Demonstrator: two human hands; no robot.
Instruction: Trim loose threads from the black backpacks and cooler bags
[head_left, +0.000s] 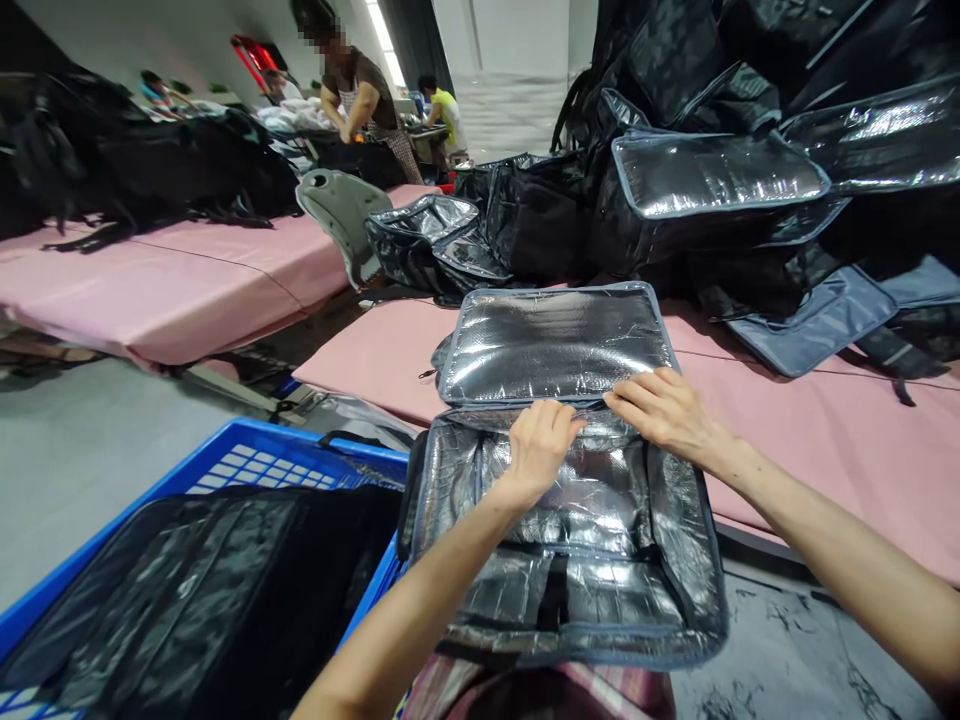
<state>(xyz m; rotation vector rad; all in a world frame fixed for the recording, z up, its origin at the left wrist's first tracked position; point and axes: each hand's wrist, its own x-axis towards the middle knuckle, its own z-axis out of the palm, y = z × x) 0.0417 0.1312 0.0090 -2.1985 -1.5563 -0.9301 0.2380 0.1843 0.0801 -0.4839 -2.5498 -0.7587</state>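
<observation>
An open insulated cooler bag (570, 560) with silver foil lining lies in front of me, its lid (555, 345) flipped back onto the pink table (825, 440). My left hand (541, 445) is curled closed at the bag's back inner edge, pinching the foil lining near the hinge. My right hand (664, 410) rests beside it on the same edge, fingers bent and pressing the lining where the lid meets the body.
A blue plastic crate (225, 470) with dark bags inside stands at my lower left. Many more black and silver cooler bags (712, 180) are piled on the table behind. A second pink table (172, 290) lies left. People work in the far background.
</observation>
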